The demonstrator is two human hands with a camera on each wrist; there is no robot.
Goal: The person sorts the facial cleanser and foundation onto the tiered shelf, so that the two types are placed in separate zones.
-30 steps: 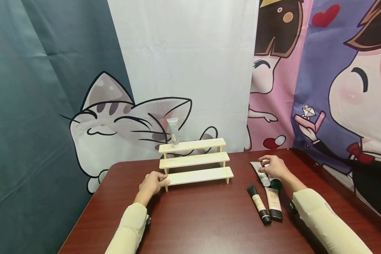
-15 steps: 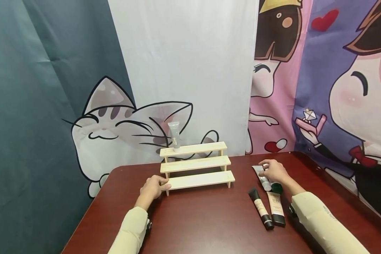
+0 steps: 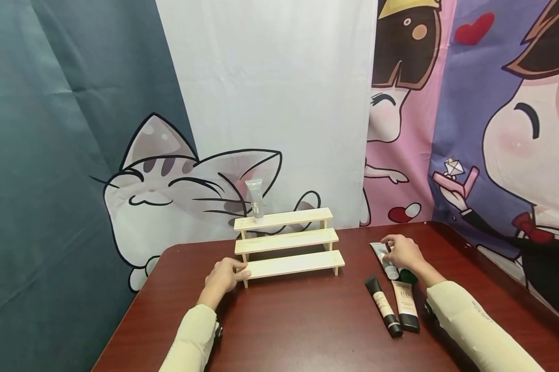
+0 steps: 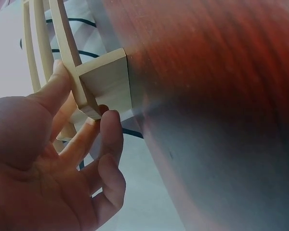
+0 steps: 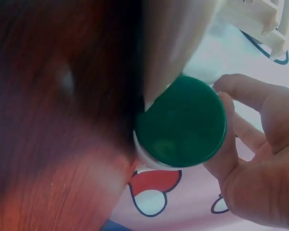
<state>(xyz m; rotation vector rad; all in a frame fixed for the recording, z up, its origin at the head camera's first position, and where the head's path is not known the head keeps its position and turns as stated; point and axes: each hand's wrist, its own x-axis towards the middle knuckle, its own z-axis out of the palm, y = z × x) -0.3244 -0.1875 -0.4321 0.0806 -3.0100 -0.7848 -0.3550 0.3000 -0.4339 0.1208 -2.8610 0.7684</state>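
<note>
My left hand [image 3: 223, 276] pinches the left end of the lowest shelf of a pale wooden three-step rack [image 3: 286, 240]. In the left wrist view the thumb lies along the shelf's upper side, with fingertips [image 4: 111, 120] underneath. A clear cosmetic tube [image 3: 256, 199] stands upright on the top step, at its left. Over the table's right side, my right hand [image 3: 405, 253] curls its thumb and fingers about a green-capped tube [image 5: 183, 122], whose body is mostly hidden. A silver-grey tube [image 3: 383, 260] lies close beside it.
Nearer the front lie a slim black-capped tube [image 3: 382, 305] and a beige BB tube [image 3: 406, 305] with a black cap. The dark red table [image 3: 298, 320] backs onto a printed cartoon curtain [image 3: 279, 103].
My right hand has lowered slightly among the tubes, and the green cap has shifted a little to the right. The left hand keeps its hold on the rack. The head view has tilted slightly.
</note>
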